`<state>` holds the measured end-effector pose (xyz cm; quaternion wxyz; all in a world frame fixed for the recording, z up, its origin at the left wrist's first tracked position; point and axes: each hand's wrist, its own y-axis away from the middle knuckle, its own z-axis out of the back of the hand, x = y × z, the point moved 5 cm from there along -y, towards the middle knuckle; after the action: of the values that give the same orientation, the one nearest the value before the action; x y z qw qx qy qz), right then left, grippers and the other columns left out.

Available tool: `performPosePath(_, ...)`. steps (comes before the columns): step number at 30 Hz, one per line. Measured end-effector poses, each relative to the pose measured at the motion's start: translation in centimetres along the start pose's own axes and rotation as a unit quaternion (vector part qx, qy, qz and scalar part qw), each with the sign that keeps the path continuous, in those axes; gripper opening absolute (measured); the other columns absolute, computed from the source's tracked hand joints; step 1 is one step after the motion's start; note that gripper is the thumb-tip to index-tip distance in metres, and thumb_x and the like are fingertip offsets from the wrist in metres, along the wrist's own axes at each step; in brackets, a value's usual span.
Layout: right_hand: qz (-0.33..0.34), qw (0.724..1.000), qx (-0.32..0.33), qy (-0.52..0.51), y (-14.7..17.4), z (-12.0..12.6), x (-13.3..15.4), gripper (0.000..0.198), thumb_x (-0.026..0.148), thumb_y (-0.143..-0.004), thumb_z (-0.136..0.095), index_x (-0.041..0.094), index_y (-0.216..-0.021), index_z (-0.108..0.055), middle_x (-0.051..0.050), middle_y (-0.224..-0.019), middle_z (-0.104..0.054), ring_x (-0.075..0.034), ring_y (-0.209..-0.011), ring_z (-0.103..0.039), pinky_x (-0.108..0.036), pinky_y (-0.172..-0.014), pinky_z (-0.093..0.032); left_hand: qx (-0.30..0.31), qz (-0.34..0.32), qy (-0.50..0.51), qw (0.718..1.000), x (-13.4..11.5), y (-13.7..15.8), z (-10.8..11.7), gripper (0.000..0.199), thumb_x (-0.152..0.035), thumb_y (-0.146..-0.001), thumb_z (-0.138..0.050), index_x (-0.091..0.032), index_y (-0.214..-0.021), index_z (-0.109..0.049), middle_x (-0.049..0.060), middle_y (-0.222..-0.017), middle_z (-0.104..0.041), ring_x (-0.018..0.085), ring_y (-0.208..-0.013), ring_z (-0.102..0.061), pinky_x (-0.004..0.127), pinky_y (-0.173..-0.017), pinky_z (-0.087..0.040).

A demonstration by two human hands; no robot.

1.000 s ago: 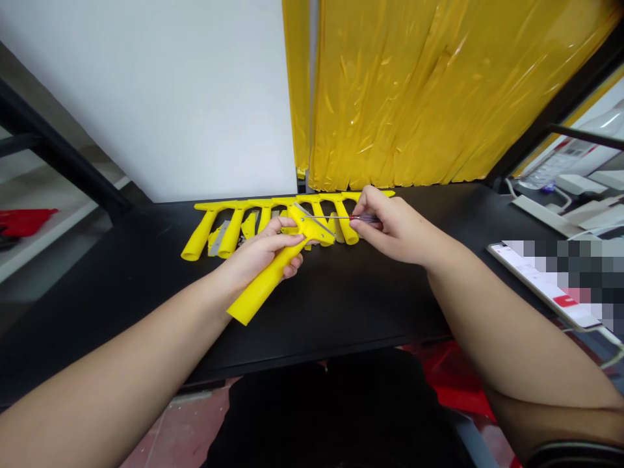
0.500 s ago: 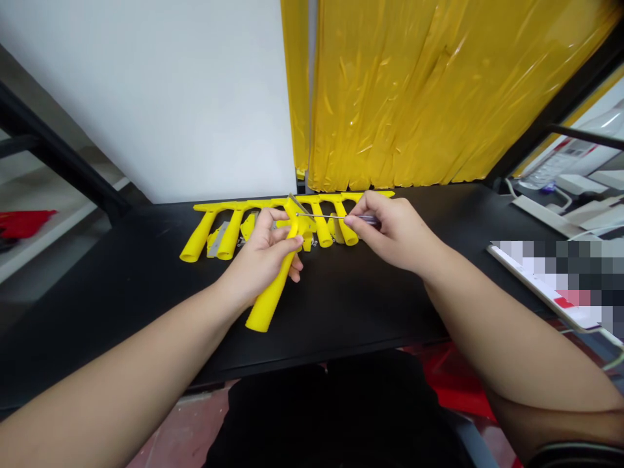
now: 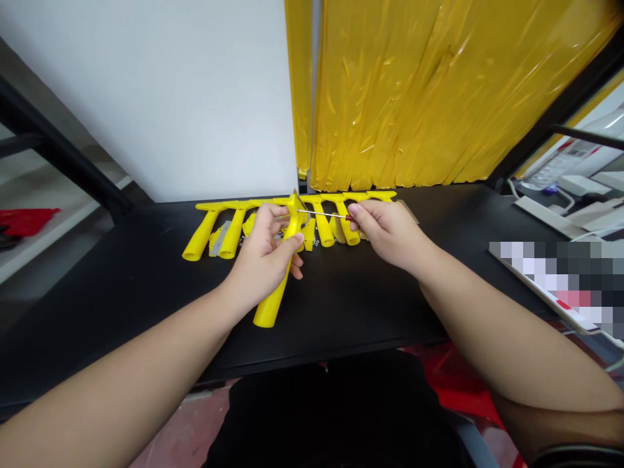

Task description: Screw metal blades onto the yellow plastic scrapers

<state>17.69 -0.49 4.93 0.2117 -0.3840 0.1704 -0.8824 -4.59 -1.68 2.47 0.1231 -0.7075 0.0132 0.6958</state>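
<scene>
My left hand (image 3: 268,257) is closed around a yellow plastic scraper (image 3: 273,300), its hollow handle slanting down toward me and its head raised. A thin metal blade edge shows at the top of that head. In my right hand (image 3: 387,231) is a screwdriver (image 3: 324,214), held almost level by its handle, most of which my fingers cover. Its tip meets the side of the scraper head, at a small spot that looks like a screw. Behind my hands several more yellow scrapers (image 3: 233,231) lie in a row, with metal blades (image 3: 221,239) and small yellow pieces (image 3: 309,234) among them.
The black table (image 3: 370,312) carries everything. A white panel (image 3: 209,104) and a yellow plastic sheet (image 3: 414,97) stand along its back edge. To the right are a flat white-edged device (image 3: 541,283) and a clear bottle (image 3: 560,159). Black frame posts (image 3: 73,162) rise at both sides.
My right hand has shifted slightly, its fingers turned on the screwdriver so that a red part of the handle shows. The held scraper has tilted a little more upright, and its head has turned.
</scene>
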Motion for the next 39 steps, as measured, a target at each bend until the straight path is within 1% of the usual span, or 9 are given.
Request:
performPosePath(6, 0.027, 0.993, 0.081, -0.082, 0.0, -1.3, -0.6, 0.023, 0.040, -0.099, -0.068, 0.025, -0.110, -0.055, 0.003, -0.078, -0.058, -0.016, -0.064, -0.049, -0.030, -0.063, -0.039, 0.006, -0.022, -0.032, 0.999, 0.0, -0.2, 0.2, 0.041, -0.023, -0.091, -0.074, -0.026, -0.116, -0.042, 0.000, -0.108, -0.061, 0.009, -0.053, -0.065, 0.024, -0.042, -0.059)
performPosePath(9, 0.023, 0.998, 0.037, -0.048, -0.3, -0.6, -0.9, 0.019, 0.041, -0.100, -0.066, 0.022, -0.097, -0.059, 0.000, -0.080, -0.062, -0.017, -0.068, -0.052, -0.031, -0.065, -0.040, 0.011, -0.025, -0.037, 0.999, 0.1, -0.2, 0.3, 0.040, -0.024, -0.091, -0.074, -0.027, -0.116, -0.042, 0.002, -0.114, -0.061, 0.008, -0.054, -0.065, 0.025, -0.042, -0.059)
performPosePath(12, -0.022, 0.998, 0.044, -0.041, -0.6, -0.7, -1.4, 0.046, 0.053, -0.108, -0.048, 0.021, -0.077, -0.061, 0.000, -0.065, -0.054, -0.016, -0.062, -0.048, -0.032, -0.064, -0.037, 0.020, -0.028, -0.044, 0.998, 0.2, -0.2, 0.2, 0.039, -0.024, -0.091, -0.074, -0.026, -0.113, -0.042, 0.001, -0.116, -0.060, 0.007, -0.054, -0.065, 0.024, -0.042, -0.059)
performPosePath(18, 0.021, 0.993, 0.054, -0.098, -0.4, -0.9, -1.2, 0.023, 0.043, -0.099, -0.068, 0.025, -0.107, -0.056, 0.005, -0.071, -0.053, -0.015, -0.061, -0.044, -0.029, -0.059, -0.035, 0.006, -0.012, -0.019, 1.000, 0.2, -0.3, 0.4, 0.044, -0.020, -0.088, -0.077, -0.027, -0.113, -0.042, -0.002, -0.106, -0.061, 0.008, -0.053, -0.064, 0.022, -0.042, -0.058)
performPosePath(21, 0.013, 0.998, 0.008, -0.059, -0.6, -0.4, -1.4, 0.030, 0.048, -0.103, -0.062, 0.022, -0.087, -0.059, 0.002, -0.070, -0.054, -0.015, -0.063, -0.046, -0.030, -0.061, -0.036, 0.025, -0.025, -0.035, 0.999, 0.1, -0.3, 0.2, 0.040, -0.022, -0.090, -0.075, -0.027, -0.112, -0.042, 0.000, -0.110, -0.061, 0.008, -0.052, -0.065, 0.025, -0.041, -0.058)
performPosePath(24, -0.029, 0.996, 0.040, -0.072, -0.8, -1.1, -1.7, 0.053, 0.058, -0.107, -0.047, 0.022, -0.070, -0.054, 0.002, -0.062, -0.047, -0.015, -0.060, -0.044, -0.031, -0.061, -0.035, 0.046, -0.013, -0.025, 0.999, 0.3, -0.4, 0.1, 0.042, -0.025, -0.090, -0.076, -0.026, -0.113, -0.041, -0.001, -0.105, -0.062, 0.008, -0.049, -0.064, 0.024, -0.040, -0.057)
performPosePath(29, 0.009, 0.992, 0.064, -0.105, -0.5, -1.7, -1.3, 0.027, 0.047, -0.098, -0.068, 0.024, -0.098, -0.054, 0.004, -0.072, -0.053, -0.014, -0.061, -0.044, -0.030, -0.060, -0.036, 0.032, 0.003, -0.009, 0.999, 0.4, -0.9, 0.4, 0.043, -0.023, -0.089, -0.076, -0.026, -0.111, -0.039, -0.005, -0.094, -0.062, 0.009, -0.047, -0.063, 0.023, -0.039, -0.055)
performPosePath(36, -0.052, 0.992, 0.046, -0.107, -0.8, -1.5, -1.8, 0.057, 0.064, -0.106, -0.047, 0.022, -0.068, -0.054, 0.002, -0.060, -0.046, -0.014, -0.057, -0.041, -0.031, -0.059, -0.034, 0.054, 0.010, -0.004, 0.998, 0.4, -0.7, 0.0, 0.045, -0.025, -0.088, -0.078, -0.026, -0.112, -0.040, -0.004, -0.097, -0.063, 0.009, -0.047, -0.064, 0.023, -0.038, -0.055)
performPosePath(39, -0.023, 0.988, 0.065, -0.139, -0.5, -1.8, -1.3, 0.038, 0.056, -0.101, -0.062, 0.023, -0.085, -0.054, 0.005, -0.065, -0.047, -0.014, -0.059, -0.041, -0.029, -0.058, -0.035, 0.042, 0.028, 0.012, 0.999, 0.4, -0.8, 0.1, 0.049, -0.024, -0.085, -0.079, -0.026, -0.113, -0.039, -0.004, -0.095, -0.064, 0.010, -0.045, -0.063, 0.023, -0.037, -0.054)
